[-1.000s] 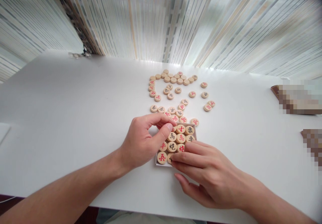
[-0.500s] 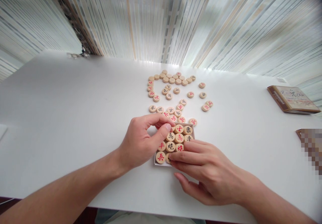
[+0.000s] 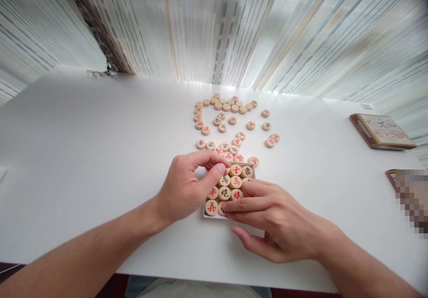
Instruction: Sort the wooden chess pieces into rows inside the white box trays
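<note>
A small white box [image 3: 216, 217] holds rows of round wooden Chinese chess pieces [image 3: 224, 193] with red and black characters. My left hand [image 3: 189, 186] is at its upper left side, thumb and curled fingers closing over the corner; what lies between them, if anything, is hidden. A piece partly shows behind those fingertips. Across the right side of the box lies my right hand [image 3: 272, 220], fingers stretched over the pieces and thumb held apart. Its longest fingertip touches a piece in the bottom row. Several pieces at the lower right are covered by this hand.
Loose pieces [image 3: 232, 120] lie scattered beyond the box, some face up and others showing blank backs. At the right of the white table [image 3: 100, 168] is a brown printed box [image 3: 384, 130], with a partly blurred brown object [image 3: 392, 178] nearer. Striped curtains [image 3: 200, 30] hang behind.
The view has shifted slightly, so the table's things appear a little further left. Both hands keep nearly the same places at the box.
</note>
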A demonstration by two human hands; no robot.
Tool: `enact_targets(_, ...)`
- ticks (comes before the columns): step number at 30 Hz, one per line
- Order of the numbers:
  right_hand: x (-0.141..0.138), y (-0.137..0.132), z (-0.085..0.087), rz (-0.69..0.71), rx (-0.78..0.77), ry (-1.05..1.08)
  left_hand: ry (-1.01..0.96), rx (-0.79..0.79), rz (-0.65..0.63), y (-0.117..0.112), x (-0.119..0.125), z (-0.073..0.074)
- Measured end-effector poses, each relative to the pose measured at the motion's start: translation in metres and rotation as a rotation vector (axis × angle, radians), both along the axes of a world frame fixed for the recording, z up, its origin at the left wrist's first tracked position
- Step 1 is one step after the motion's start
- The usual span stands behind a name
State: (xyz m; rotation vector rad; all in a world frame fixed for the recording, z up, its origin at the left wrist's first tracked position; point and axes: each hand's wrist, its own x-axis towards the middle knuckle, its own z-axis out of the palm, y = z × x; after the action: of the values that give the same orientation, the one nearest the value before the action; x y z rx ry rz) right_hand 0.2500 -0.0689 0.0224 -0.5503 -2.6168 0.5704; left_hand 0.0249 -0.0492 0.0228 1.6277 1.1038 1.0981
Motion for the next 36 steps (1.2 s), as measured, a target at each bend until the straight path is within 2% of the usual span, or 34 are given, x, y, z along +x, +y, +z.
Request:
enact_targets(10, -0.0023, -0.0047, 0.0001, -0.026, 0.063, 0.016, 0.019, 0.020, 0.008, 0.0005, 0.0004, 0.0016)
enact_targets(36, -0.0029, 0.0013, 0.0039, 0.014, -0.099, 0.041, 0.033, 0.031, 0.003, -0.0006, 0.0004, 0.0025)
